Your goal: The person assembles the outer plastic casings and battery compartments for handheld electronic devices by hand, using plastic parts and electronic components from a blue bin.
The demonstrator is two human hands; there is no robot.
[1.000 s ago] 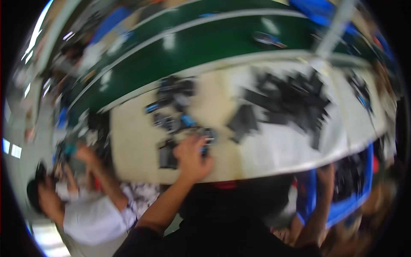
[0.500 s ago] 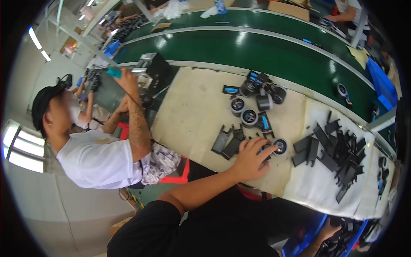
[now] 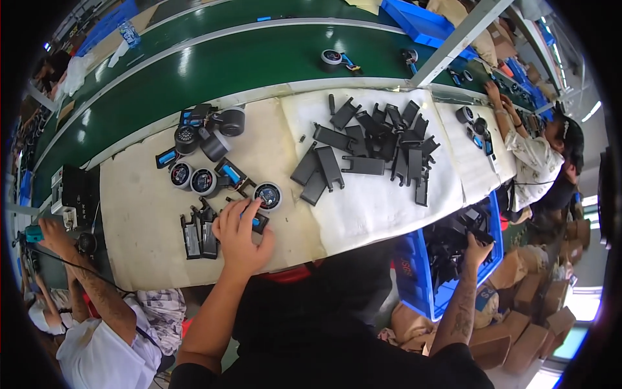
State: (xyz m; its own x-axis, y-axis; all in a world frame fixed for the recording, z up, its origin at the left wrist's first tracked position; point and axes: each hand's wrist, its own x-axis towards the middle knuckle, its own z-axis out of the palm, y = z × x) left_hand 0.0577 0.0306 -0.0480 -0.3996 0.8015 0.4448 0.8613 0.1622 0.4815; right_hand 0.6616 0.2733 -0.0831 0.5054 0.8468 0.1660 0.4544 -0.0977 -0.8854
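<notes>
My left hand (image 3: 243, 238) rests on the worktable, its fingers curled over a small device with a round dark display (image 3: 267, 196) and a blue part. Touching the display's rim are its fingertips; the palm hides some of the device's body. Beside that hand lie two black plastic housings (image 3: 199, 235). More round-ended devices (image 3: 203, 182) with blue parts cluster farther off. To the right, my right hand (image 3: 478, 251) reaches into a blue bin (image 3: 420, 275) of black plastic parts, with its fingers closed on a black plastic part (image 3: 481, 235).
A heap of black plastic housings (image 3: 382, 146) covers the white sheet. Behind the table runs a green conveyor (image 3: 259, 71) carrying a few devices, with a metal post (image 3: 453, 48) at its near edge. Co-workers sit left and right. Cardboard boxes (image 3: 512, 330) stand beyond the bin.
The view has swung to the right, bringing the bin and my right arm fully in. My left hand stays at the same device; my right hand is still in the bin.
</notes>
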